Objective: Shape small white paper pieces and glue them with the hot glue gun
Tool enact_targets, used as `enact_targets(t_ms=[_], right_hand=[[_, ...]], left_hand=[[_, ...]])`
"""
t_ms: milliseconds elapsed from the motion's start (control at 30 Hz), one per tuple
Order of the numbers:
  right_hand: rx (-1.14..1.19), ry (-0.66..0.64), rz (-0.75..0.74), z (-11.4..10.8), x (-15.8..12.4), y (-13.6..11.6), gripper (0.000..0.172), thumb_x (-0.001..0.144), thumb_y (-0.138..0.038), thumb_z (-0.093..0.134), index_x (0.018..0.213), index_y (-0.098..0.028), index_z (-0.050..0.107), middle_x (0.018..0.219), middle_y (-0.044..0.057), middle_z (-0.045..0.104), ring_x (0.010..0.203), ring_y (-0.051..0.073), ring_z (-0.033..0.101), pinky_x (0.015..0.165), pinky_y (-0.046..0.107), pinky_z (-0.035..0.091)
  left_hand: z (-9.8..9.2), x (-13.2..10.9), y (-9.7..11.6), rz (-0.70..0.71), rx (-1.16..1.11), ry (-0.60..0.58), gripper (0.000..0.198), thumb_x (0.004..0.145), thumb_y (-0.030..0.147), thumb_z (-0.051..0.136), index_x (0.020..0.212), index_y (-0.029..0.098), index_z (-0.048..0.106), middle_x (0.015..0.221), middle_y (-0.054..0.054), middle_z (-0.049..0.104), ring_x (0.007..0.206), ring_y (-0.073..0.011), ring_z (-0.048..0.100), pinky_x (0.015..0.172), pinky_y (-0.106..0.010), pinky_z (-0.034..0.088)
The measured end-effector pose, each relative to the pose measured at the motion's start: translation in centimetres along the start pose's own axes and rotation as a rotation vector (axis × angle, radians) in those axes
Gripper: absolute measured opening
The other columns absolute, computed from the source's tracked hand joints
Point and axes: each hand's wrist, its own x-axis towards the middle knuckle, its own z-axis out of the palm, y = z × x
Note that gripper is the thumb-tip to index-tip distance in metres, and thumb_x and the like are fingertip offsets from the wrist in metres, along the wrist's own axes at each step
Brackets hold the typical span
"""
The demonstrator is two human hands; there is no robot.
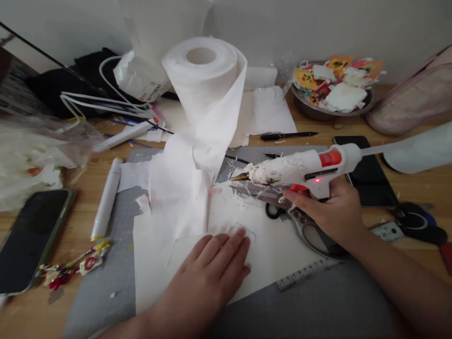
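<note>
In my right hand [337, 212] is a white hot glue gun [296, 168], its fingers wrapped round the handle by the orange trigger. Its nozzle points left, a red light glows on its side, and a glue stick [388, 143] sticks out of the back. My left hand [219, 268] lies with its fingers flat on a sheet of white paper [155, 268]. Its fingertips touch a small, pale, see-through piece [250, 236] on the sheet. Beneath the glue gun lie scissors [303, 223], partly hidden by my right hand. Loose paper towel [180, 188] trails from an upright roll [205, 70] onto the sheet.
A grey cutting mat [106, 287] lies under the paper. Phones stand out left [31, 240] and right [367, 174]. Behind are a metal bowl [300, 103] of colourful pieces and a black pen [289, 136]. A white tube [108, 197] and beaded charm [77, 263] lie left.
</note>
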Motion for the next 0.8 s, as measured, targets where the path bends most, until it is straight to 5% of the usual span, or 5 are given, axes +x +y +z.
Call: enact_targets(t_ms=[500, 800], right_hand=[[0.019, -0.001, 0.047, 0.07, 0.25, -0.70, 0.036, 0.054, -0.047, 0.071, 0.046, -0.023, 0.045, 0.039, -0.003, 0.051, 0.038, 0.017, 0.052, 0.033, 0.026, 0.039], [0.025, -0.009, 0.054, -0.05, 0.13, -0.57, 0.034, 0.054, -0.045, 0.070, 0.047, -0.022, 0.046, 0.040, -0.002, 0.052, 0.040, 0.017, 0.053, 0.036, 0.027, 0.040]], left_hand=[[-0.22, -0.61, -0.17, 0.013, -0.022, -0.101, 0.035, 0.085, 0.013, 0.048, 0.119, 0.013, 0.055, 0.129, -0.006, 0.055, 0.102, -0.0219, 0.052, 0.088, -0.034, 0.046], [-0.28, -0.80, -0.01, -0.106, 0.012, -0.066, 0.035, 0.083, 0.014, 0.050, 0.116, 0.021, 0.057, 0.126, -0.007, 0.056, 0.104, -0.0248, 0.052, 0.084, -0.038, 0.046]])
